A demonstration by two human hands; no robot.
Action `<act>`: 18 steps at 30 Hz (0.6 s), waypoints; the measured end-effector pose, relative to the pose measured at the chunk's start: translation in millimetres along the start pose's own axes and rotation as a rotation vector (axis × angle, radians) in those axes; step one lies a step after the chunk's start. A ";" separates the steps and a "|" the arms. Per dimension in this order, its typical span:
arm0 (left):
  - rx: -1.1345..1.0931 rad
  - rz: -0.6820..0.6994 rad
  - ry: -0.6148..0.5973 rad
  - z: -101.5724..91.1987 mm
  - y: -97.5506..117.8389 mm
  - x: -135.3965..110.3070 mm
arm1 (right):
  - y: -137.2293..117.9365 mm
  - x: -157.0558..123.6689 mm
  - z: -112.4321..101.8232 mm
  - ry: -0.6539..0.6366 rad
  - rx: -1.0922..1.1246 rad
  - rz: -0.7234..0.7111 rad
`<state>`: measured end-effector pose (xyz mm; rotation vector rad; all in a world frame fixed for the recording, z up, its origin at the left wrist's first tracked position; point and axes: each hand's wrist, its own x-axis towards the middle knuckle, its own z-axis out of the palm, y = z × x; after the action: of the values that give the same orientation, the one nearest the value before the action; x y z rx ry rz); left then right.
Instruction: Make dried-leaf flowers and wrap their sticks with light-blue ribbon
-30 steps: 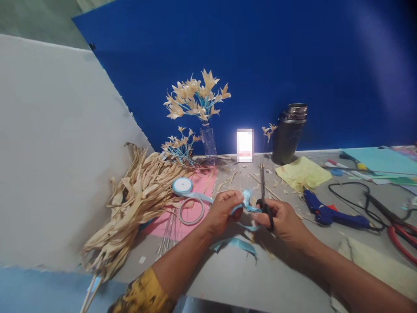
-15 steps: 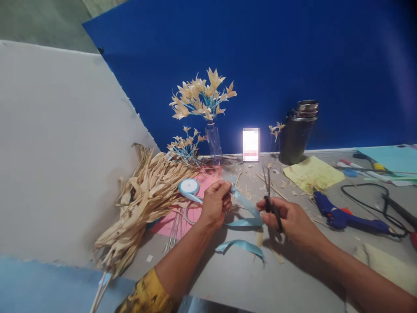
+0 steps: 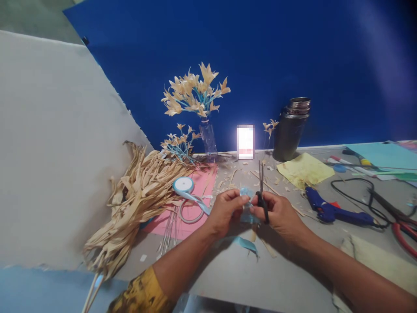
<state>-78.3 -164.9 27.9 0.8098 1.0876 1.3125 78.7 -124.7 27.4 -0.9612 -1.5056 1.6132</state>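
Note:
Between my two hands is a light blue ribbon (image 3: pixel 246 191), gathered and partly hidden by my fingers. My left hand (image 3: pixel 230 208) is closed, pinching the ribbon between thumb and fingers. My right hand (image 3: pixel 276 211) is wrapped around black-handled scissors (image 3: pixel 261 184), whose blades point up and away from me; its fingertips also touch the ribbon. A cut piece of blue ribbon (image 3: pixel 244 244) lies on the table beneath my hands. Left of my left hand, a ribbon spool (image 3: pixel 183 186) and a pale ring-shaped roll (image 3: pixel 192 213) rest on pink paper (image 3: pixel 203 178).
Dried husks (image 3: pixel 130 204) are heaped at left, with thin wires (image 3: pixel 168 230) beside them. Husk flowers (image 3: pixel 195 91) stand in a clear bottle (image 3: pixel 208 139) behind. Rightward are a dark flask (image 3: pixel 291 132), yellow paper (image 3: pixel 305 171), a blue glue gun (image 3: pixel 337 213) and red-handled scissors (image 3: pixel 404 234).
My hands have drawn closer together, bunching the ribbon that was stretched between them. The scissors moved inward with my right hand. The view has shifted slightly to the right.

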 end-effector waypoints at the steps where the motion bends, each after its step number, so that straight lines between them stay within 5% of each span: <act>1: 0.031 0.002 0.010 1.2 -2.4 -0.1 | 1.2 0.3 -1.1 0.000 -0.019 -0.015; 5: 0.015 -0.014 0.087 6.6 -9.2 0.4 | 9.8 0.4 -3.0 -0.032 -0.046 -0.043; 12: -0.163 -0.048 0.136 -3.4 -0.8 13.6 | 5.8 -9.2 2.1 -0.054 0.078 0.126; 18: -0.307 0.238 0.383 -42.0 39.6 23.3 | 0.3 -14.4 -2.7 -0.077 0.095 0.140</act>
<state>-132.7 -142.0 47.7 0.4768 1.0668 1.8381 87.8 -136.2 27.7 -0.9801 -1.4255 1.8225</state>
